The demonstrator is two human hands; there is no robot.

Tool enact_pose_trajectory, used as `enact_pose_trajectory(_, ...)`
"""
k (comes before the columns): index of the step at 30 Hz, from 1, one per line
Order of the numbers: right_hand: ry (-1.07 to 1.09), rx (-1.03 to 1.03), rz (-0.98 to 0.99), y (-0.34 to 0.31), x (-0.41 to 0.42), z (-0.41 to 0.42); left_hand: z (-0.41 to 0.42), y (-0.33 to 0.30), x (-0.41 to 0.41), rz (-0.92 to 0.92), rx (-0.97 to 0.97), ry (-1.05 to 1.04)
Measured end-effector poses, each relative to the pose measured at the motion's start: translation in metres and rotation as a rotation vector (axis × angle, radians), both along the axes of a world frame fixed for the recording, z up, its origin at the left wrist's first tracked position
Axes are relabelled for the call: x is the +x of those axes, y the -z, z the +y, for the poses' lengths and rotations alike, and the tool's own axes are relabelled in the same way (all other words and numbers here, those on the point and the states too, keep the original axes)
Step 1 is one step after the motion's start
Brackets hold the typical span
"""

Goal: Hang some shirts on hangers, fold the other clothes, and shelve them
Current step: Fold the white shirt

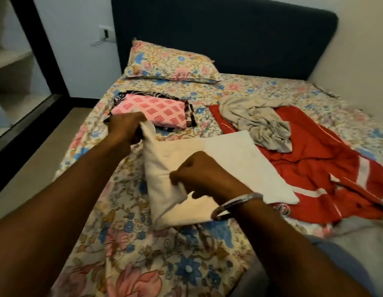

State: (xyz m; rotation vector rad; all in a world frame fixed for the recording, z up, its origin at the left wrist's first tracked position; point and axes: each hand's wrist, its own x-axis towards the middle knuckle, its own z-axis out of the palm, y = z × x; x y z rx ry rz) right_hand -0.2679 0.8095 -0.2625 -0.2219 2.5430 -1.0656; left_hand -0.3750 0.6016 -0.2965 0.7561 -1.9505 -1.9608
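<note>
A white garment point(239, 159) lies half folded on the floral bed sheet point(143, 264) in front of me. My left hand point(126, 127) grips its far left corner and lifts it off the bed. My right hand point(199, 172), with a metal bangle on the wrist, pinches the near left edge of the same garment. A folded pink patterned cloth point(156, 110) sits on a dark patterned one point(191, 112) behind my left hand. To the right, a crumpled grey garment point(257, 123) rests on a spread red garment point(314, 163) with white stripes.
A floral pillow point(171, 63) lies against the dark headboard point(229, 31). The bed's left edge drops to a beige floor point(36, 168). A dark-framed glass panel point(19, 82) stands at the left. A wall socket point(106, 33) is beside the headboard.
</note>
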Motion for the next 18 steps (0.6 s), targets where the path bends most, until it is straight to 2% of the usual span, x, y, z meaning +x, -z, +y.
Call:
enact_pose_trajectory(4, 0.174, -0.105, -0.130, -0.016, -0.026, 0.073, 0.073, -0.018, -0.039, 0.011, -0.086, 0.094)
enact_pose_trajectory(9, 0.251, 0.051, -0.150, -0.003, -0.052, 0.131, 0.171, -0.002, -0.081, 0.002, -0.187, 0.227)
enact_pose_trajectory(18, 0.418, 0.099, -0.218, 0.029, -0.078, 0.193, 0.273, 0.037, -0.130, -0.050, -0.342, 0.360)
